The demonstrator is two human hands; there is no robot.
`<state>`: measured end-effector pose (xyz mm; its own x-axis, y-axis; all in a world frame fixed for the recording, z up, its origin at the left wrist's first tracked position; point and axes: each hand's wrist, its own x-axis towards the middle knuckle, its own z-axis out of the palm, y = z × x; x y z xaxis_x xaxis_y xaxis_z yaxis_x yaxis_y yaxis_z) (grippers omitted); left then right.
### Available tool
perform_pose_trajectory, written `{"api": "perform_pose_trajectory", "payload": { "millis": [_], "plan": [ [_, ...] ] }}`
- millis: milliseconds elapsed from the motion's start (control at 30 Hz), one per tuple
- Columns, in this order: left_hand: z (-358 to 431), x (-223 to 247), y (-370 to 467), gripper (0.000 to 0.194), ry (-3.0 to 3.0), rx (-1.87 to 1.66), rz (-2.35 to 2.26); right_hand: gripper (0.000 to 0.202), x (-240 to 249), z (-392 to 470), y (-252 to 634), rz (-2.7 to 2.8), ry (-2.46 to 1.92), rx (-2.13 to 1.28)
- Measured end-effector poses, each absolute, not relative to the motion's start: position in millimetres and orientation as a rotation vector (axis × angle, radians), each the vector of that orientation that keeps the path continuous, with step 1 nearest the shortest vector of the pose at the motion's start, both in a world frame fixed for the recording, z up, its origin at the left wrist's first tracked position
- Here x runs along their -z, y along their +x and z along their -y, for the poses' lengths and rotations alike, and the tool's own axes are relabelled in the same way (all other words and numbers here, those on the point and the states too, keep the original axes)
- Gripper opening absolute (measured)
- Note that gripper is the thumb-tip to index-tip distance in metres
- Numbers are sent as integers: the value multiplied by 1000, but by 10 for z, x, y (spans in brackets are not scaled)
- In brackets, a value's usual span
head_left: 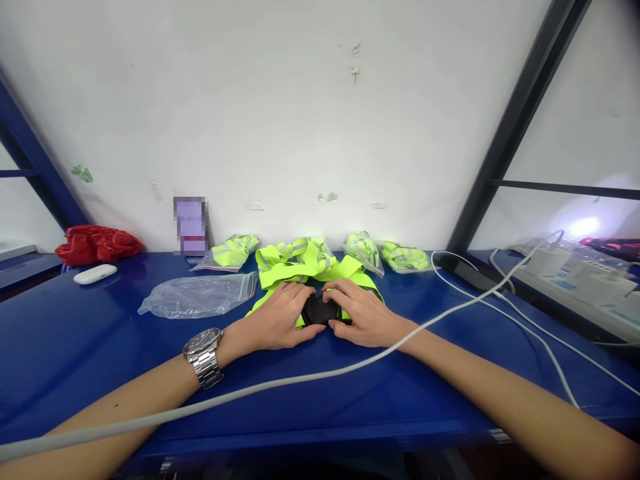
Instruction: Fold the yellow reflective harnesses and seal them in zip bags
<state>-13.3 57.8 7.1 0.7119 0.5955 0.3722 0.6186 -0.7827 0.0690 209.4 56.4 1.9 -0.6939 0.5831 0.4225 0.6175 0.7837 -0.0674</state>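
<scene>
A black buckle (321, 311) lies between my two hands, low in the middle of the view. My left hand (283, 316) grips its left side with fingers and thumb curled round it. On the right side of the same buckle, my right hand (361, 313) has its fingers and thumb closed. Neon yellow straps with grey reflective stripes (300, 267) are bunched just behind the hands and show on both sides of them. The straps partly pass under my hands. A silver watch (204, 353) is on my left wrist.
An empty clear bag (200, 297), a white case (95, 274), a red bundle (100, 245) and a phone (193, 227) are to the left. Bagged yellow straps (235, 251) (405, 256) line the wall. A white cable (300, 377) crosses in front of my forearms.
</scene>
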Motion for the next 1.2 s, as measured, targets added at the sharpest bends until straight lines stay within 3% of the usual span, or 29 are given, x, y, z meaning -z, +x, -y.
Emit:
{"api": "perform_pose_trajectory", "payload": {
  "millis": [500,700,1200],
  "plan": [
    [-599,-95,-122,46,-2833,525,1063,27,-85,-519,2077,2657,-1000,335],
    [-595,-141,-159,58,-2914,483,1061,28,-77,-577,2159,2624,-915,178],
    [-648,-133,-288,62,-2991,562,1104,38,-170,-643,2308,2545,-867,-144]
  ]
}}
